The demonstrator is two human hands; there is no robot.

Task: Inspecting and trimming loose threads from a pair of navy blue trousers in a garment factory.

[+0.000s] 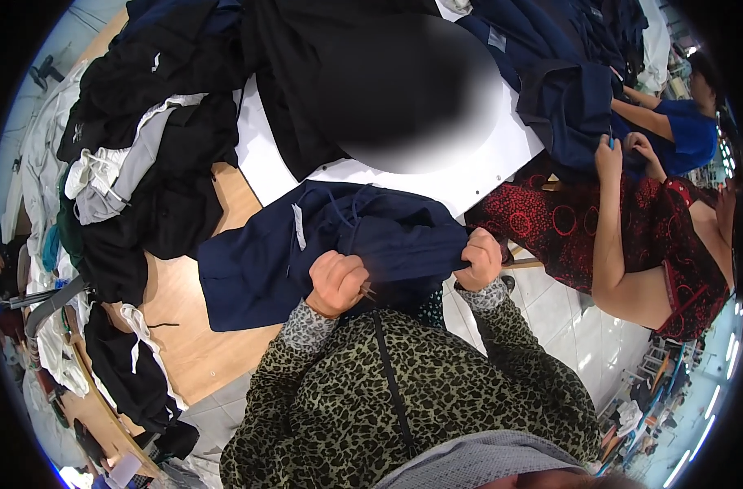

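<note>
A navy garment with a drawstring (249, 273) lies over the table's near edge, and one edge of it is stretched between my two fists. My left hand (336, 283) is closed on the cloth near the middle. A thin brownish pointed thing (370, 291) sticks out beside that fist, too small to name. My right hand (480, 259) grips the other end of the same stretch, with the fingers curled over the fabric. A white label (298, 226) and loops of navy cord show on the garment just beyond my left hand.
Black garments (184, 147) with a grey-white piece (103, 187) are heaped at the left on the wooden table (176, 310). More black cloth (290, 90) covers the white tabletop (261, 155). At right, a person in red-and-black patterned clothes (567, 220) handles navy cloth (567, 114); another wears blue (689, 134).
</note>
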